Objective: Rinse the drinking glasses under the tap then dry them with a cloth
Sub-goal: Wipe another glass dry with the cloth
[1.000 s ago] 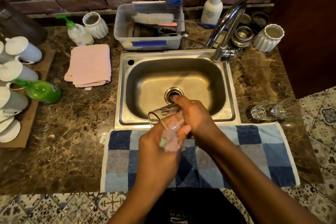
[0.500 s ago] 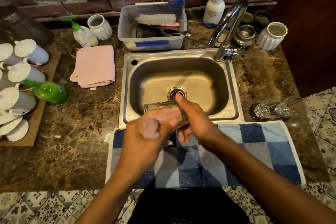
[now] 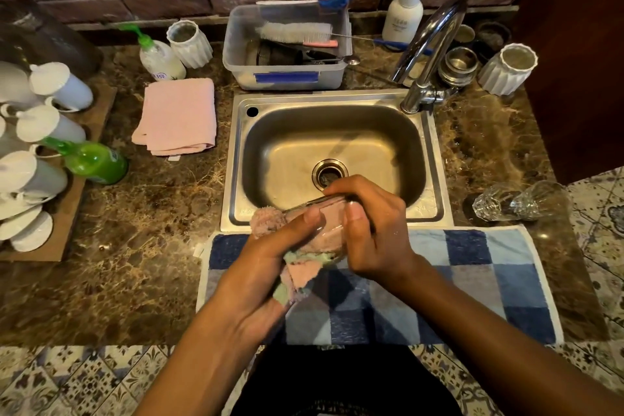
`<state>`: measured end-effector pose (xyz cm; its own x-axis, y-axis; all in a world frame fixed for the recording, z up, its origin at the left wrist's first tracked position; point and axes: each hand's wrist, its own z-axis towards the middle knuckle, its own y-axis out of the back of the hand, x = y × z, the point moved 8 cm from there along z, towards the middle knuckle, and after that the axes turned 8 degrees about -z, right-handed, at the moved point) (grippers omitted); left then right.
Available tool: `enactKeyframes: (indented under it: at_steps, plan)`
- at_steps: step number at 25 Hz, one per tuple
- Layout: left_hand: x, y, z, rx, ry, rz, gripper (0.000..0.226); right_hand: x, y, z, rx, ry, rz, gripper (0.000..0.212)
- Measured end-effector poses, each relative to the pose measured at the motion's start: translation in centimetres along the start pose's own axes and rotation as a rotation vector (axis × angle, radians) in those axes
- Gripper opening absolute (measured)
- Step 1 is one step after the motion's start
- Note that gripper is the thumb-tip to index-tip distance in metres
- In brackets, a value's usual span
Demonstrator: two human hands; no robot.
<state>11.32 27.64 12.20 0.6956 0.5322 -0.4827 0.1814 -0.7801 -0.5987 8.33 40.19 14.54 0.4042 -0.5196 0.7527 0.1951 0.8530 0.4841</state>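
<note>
My right hand (image 3: 374, 233) fingers curl round drinking glass (image 3: 332, 224); my left hand (image 3: 266, 267) fingers pinch pink-green cloth (image 3: 299, 272) stuffed inside glass, above checked towel (image 3: 472, 280).

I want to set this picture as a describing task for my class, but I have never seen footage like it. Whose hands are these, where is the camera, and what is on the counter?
No machine here: a person wears a camera on the head, looking down at their own hands. The right hand holds a drinking glass on its side at the sink edge; the left hand grips a pink cloth stuffed into it, drying. No water shows at the tap. Below lies a blue checked towel; two more glasses lie on the right, a folded pink cloth on the left.
</note>
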Motion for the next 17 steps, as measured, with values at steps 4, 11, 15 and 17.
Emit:
enactKeyframes:
  at_steps: [4,11,15,17]
  plan:
    - [-0.7,0.2,-0.2,-0.004,-0.066,-0.039,0.032,-0.9,-1.3,-0.2,0.208,-0.211,0.174,0.036]
    - [-2.1,-0.2,-1.3,-0.088,-0.300,0.310,0.031,-1.6,-2.5,-0.6,0.202,-0.695,0.317,0.056]
    - [-0.5,-0.4,-0.9,0.035,0.054,-0.209,0.046,-0.3,-1.2,0.7,0.111,-0.369,0.118,0.042]
    - [-0.7,-0.6,-0.8,0.043,0.051,-0.276,0.036,-0.5,-1.6,0.2,0.064,-0.473,0.191,0.045]
